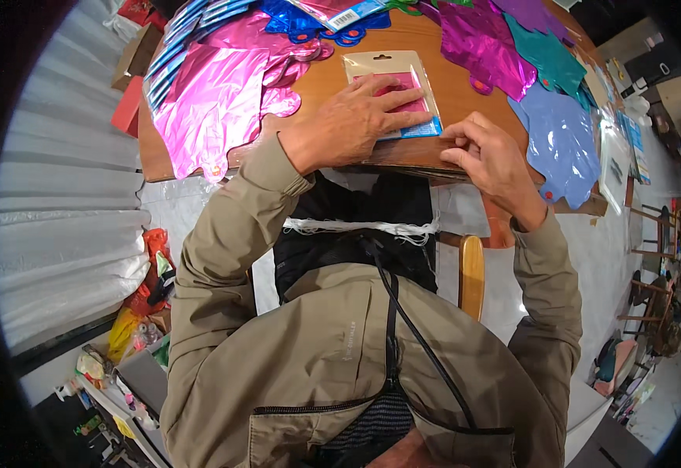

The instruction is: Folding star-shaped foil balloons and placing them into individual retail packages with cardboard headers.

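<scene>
My left hand (352, 118) lies flat with fingers spread on a clear packet (387, 64) near the table's front edge. Inside the packet shows something pink (414, 107), partly covered by my fingers; a hang hole is at its top and a blue strip along its bottom. My right hand (488, 152) is beside the packet's lower right corner, fingers loosely bent, thumb apart from the index finger. Nothing shows between them. Whether its fingertips touch the packet I cannot tell.
Pink foil balloons (208, 101), flat, lie on the wooden table (321, 86) at left, beside stacked blue-edged packets (170, 58). Magenta (484, 47), teal (547, 54) and light blue foil balloons (562, 140) lie at right. White strings (364, 227) lie across my lap.
</scene>
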### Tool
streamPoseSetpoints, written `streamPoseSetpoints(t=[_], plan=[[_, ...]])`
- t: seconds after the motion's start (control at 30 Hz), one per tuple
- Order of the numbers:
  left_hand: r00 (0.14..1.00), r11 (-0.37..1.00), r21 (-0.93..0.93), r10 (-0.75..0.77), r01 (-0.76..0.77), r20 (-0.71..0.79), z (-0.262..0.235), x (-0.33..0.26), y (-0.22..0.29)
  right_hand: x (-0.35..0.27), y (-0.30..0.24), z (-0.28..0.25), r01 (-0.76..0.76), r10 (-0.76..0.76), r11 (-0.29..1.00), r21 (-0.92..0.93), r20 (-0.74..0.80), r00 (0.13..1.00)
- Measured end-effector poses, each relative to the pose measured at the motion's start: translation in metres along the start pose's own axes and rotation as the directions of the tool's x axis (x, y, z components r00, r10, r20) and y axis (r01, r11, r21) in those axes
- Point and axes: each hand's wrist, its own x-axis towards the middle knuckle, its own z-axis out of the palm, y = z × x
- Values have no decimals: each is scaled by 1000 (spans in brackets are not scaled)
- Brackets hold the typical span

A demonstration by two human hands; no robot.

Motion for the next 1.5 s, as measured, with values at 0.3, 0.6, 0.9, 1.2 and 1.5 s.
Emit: streamPoseSetpoints(t=[0.3, 0.6, 0.9, 1.2, 1.5], plan=[[1000, 1000, -10, -12, 12, 5, -3, -2, 1, 12, 16, 7, 145, -134, 965, -218, 66, 989], [998, 999, -34, 8, -10, -59, 5, -1, -2, -15, -21, 11, 278, -248, 951, -138, 200, 948], [991, 987, -160, 8, -30, -133, -4, -8, -5, -109, -4, -68, -578, 421, 772, 265, 467, 777], [979, 973, -200, -145, 115, -144, -8, -41, 47, -153, 20, -72, -351, 439, 776, -524, 51, 897], [940, 940, -317, -216, 127, -266, 4, -51, 61, -82, -30, -27, 54, -108, 926, -373, -125, 986]])
